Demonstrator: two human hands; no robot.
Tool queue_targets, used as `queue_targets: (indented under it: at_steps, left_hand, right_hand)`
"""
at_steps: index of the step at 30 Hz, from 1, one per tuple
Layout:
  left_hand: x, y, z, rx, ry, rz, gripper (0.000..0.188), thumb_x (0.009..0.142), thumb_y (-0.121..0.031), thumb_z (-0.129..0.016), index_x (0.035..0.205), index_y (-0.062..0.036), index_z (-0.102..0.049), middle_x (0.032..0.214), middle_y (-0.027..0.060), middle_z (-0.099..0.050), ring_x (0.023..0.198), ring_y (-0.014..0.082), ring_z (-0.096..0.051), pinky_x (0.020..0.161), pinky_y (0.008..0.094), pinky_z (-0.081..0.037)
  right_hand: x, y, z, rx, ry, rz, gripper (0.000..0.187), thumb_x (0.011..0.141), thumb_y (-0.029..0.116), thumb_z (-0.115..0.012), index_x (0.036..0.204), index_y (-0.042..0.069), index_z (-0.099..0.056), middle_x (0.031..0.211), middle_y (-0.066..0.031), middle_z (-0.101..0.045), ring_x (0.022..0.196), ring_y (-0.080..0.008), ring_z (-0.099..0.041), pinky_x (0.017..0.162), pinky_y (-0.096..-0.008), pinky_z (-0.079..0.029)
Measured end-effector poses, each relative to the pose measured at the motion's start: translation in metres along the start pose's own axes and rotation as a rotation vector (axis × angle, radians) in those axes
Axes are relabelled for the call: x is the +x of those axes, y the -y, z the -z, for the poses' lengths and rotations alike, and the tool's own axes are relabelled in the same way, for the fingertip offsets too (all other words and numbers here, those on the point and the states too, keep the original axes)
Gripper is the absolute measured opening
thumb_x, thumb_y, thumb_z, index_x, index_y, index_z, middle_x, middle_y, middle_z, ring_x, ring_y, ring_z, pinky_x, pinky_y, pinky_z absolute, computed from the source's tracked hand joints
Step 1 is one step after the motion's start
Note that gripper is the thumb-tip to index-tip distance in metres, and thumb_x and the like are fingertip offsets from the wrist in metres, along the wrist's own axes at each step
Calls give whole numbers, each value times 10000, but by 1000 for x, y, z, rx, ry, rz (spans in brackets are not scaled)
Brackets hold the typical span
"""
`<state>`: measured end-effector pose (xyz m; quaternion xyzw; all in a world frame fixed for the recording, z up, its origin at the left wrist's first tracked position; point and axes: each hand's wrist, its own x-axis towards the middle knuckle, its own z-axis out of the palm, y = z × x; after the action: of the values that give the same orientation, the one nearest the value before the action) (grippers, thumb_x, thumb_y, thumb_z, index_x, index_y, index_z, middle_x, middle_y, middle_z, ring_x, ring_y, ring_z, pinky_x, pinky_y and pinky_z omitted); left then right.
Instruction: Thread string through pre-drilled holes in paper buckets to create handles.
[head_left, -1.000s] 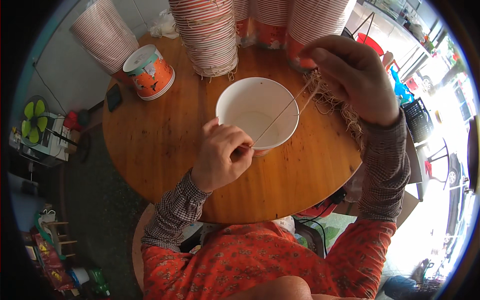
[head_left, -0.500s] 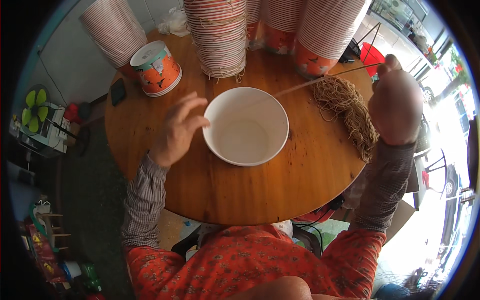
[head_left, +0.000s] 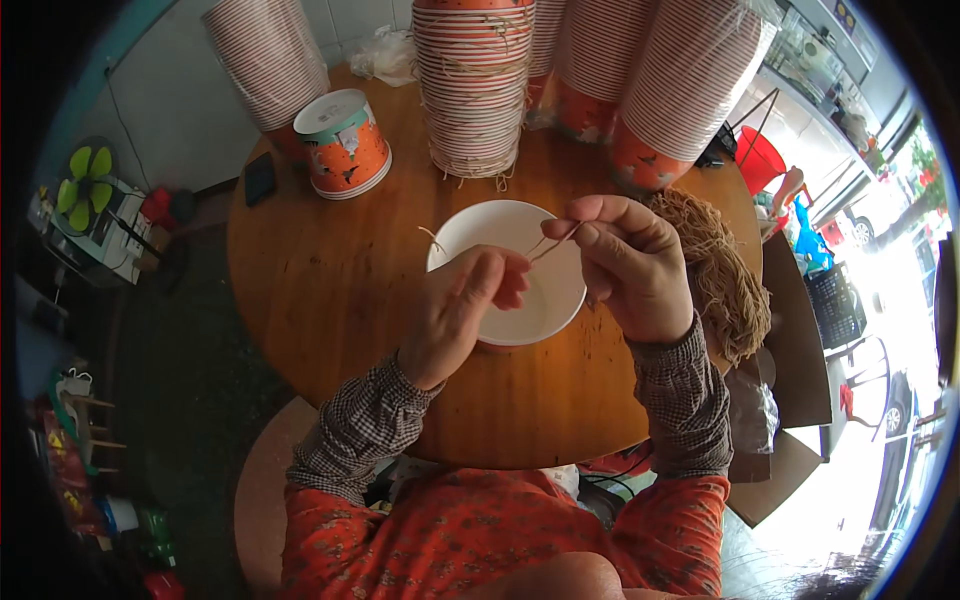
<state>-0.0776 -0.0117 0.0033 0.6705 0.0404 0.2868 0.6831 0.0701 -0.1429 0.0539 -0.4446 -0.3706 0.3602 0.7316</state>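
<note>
Tan string (head_left: pixel 549 246) is gripped by the right hand (head_left: pixel 642 268) and left hand (head_left: pixel 458 312) above a white tub (head_left: pixel 500 222).

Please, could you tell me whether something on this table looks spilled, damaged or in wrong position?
I see nothing spilled or clearly damaged. One orange tub at the left stands bottom up, while the open tub in the middle faces mouth up. The string bundle at the right lies loose and untidy.
</note>
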Motion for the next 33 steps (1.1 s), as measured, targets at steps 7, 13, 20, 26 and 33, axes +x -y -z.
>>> queue_targets:
  at_steps: [7,13,20,26,33]
  left_hand:
    - [2,1,-11,-541,118,386,555,1013,-483,-373,885,1,-613,758,39,-600,652,113,-565,604,251,-472]
    - [-1,1,-14,-202,11,213,442,1018,-368,-447,774,-27,-587,677,3,-561,558,97,-512,526,235,-421]
    - [2,-4,-11,453,-158,-202,216,947,-146,-589,796,7,-577,690,58,-615,606,102,-579,559,248,-453]
    - [8,-20,-9,586,18,-284,202,939,-113,-590,780,10,-568,673,72,-595,581,141,-566,536,274,-442]
    - [6,-30,-7,664,13,-293,189,932,-91,-588,777,11,-557,655,83,-569,563,168,-553,522,287,-430]
  right_hand:
    - [4,-4,7,213,95,-80,171,927,28,-576,1085,19,-639,991,-92,-708,581,-20,-502,484,-161,-377]
    - [0,-10,19,220,52,-87,163,926,38,-584,1079,17,-636,989,-90,-707,575,-19,-483,485,-156,-357]
    - [-8,-19,24,-122,-66,-137,168,919,38,-584,1076,-4,-628,901,-66,-705,592,-29,-515,509,-176,-404]
    - [-17,-26,7,-240,83,-22,255,996,149,-506,1173,-21,-575,821,-30,-624,648,-78,-605,579,-209,-490]
    - [-23,-28,6,-81,153,-229,210,970,182,-564,1038,-15,-590,811,-25,-623,649,-77,-608,545,-211,-486]
